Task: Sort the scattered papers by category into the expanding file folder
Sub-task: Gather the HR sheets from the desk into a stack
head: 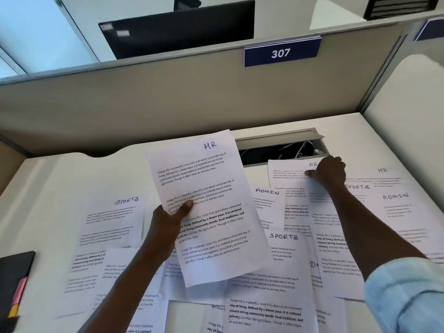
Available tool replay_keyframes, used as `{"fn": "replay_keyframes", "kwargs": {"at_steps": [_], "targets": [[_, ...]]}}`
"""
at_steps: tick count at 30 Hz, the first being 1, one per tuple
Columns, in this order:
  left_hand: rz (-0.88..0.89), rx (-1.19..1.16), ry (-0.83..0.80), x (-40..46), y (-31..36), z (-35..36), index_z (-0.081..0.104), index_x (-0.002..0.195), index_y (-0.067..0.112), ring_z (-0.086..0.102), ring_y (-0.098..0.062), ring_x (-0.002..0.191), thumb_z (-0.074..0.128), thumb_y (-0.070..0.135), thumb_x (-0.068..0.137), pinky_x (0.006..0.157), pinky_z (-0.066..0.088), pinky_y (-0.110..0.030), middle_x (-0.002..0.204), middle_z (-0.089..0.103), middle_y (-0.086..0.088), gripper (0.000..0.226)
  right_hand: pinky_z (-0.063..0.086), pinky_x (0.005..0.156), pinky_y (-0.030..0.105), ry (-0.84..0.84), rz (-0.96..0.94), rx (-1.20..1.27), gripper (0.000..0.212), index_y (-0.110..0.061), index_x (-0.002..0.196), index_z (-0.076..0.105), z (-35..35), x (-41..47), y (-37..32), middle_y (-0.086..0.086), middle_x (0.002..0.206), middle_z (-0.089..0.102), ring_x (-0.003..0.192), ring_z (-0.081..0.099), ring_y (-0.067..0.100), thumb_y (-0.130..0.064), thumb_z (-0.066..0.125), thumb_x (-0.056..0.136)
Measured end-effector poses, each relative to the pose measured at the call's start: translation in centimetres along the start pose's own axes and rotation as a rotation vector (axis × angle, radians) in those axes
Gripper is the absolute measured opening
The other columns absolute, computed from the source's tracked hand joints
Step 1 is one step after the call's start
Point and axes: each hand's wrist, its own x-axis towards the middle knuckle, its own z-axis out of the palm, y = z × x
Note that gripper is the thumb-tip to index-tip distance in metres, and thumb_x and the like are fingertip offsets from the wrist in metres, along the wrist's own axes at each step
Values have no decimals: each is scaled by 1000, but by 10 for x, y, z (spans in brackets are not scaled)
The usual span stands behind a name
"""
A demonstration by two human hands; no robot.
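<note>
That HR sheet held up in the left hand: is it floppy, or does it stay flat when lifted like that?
Probably floppy. The HR sheet is a single thin page, and the left hand pinches it only at one edge, so it seems to stay up mostly through a slight curve. It is likely very light, being carried by a thumb and fingers. It could slide easily over the papers on the desk.

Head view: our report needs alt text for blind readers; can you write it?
The left hand holds up a white printed sheet marked HR while the right hand pinches another white HR sheet lying among scattered white papers marked SPORTS and ADMIN on a white desk.
</note>
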Motion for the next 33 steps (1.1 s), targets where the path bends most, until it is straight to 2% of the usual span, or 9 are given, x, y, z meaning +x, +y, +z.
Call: {"fn": "replay_keyframes", "kwargs": {"at_steps": [6,10,14,16,18,20,23,28,33], "targets": [[-8,-7,0,5,-4,4,68,114,11,75,-25,93,66,11,91,69,61,-39,104,77,-5,22,38,104,46,-128,107,-10,71,-9,134,48,-9,12,-17,18,136,51,127,45,39,-25,82,74],[9,9,3,2,0,-3,67,116,10,74,-27,95,67,12,92,75,61,-44,105,76,-6,24,43,104,39,-119,-18,91,73,-7,137,49,-11,15,-14,18,136,55,125,52,35,-17,82,73],[43,44,27,1,5,-20,68,115,12,73,-27,99,68,16,92,86,57,-52,108,76,-6,24,43,85,33,7,-165,255,41,1,104,63,-24,-4,-19,19,116,64,104,59,35,-18,81,72],[72,80,49,0,9,-27,68,116,13,73,-26,100,68,18,93,89,56,-54,108,76,-4,24,34,72,30,45,-259,379,33,-12,77,54,-39,-19,-24,14,92,61,83,52,27,-28,82,68],[115,110,78,-2,14,-33,67,120,14,72,-26,102,67,20,93,92,55,-53,110,75,-3,28,31,66,29,106,-385,468,40,-16,63,44,-58,-36,-31,4,71,52,71,46,22,-31,81,65],[160,119,107,-6,20,-39,65,124,14,71,-24,104,67,22,94,92,55,-51,111,75,-2,31,39,63,25,149,-477,618,28,-4,68,58,-78,-55,-41,-1,66,57,64,56,9,-18,83,69],[223,119,151,-13,28,-46,65,121,15,71,-18,97,64,22,95,83,58,-39,106,74,2,27,39,62,4,151,-552,798,21,2,80,65,-110,-85,-59,-5,71,63,60,56,-13,-8,82,72],[297,109,216,-30,42,-58,65,114,19,69,-10,87,62,20,97,70,54,-27,99,72,7,18,45,64,14,79,-839,901,28,-18,69,58,-173,-150,-85,-13,67,66,63,57,-1,-3,81,73],[347,64,283,-44,63,-76,66,106,20,68,-18,87,64,20,95,80,53,-33,92,71,6,11,45,58,21,-157,-1037,907,27,-15,68,59,-223,-219,-112,-5,69,69,64,59,11,-2,82,71]]}}
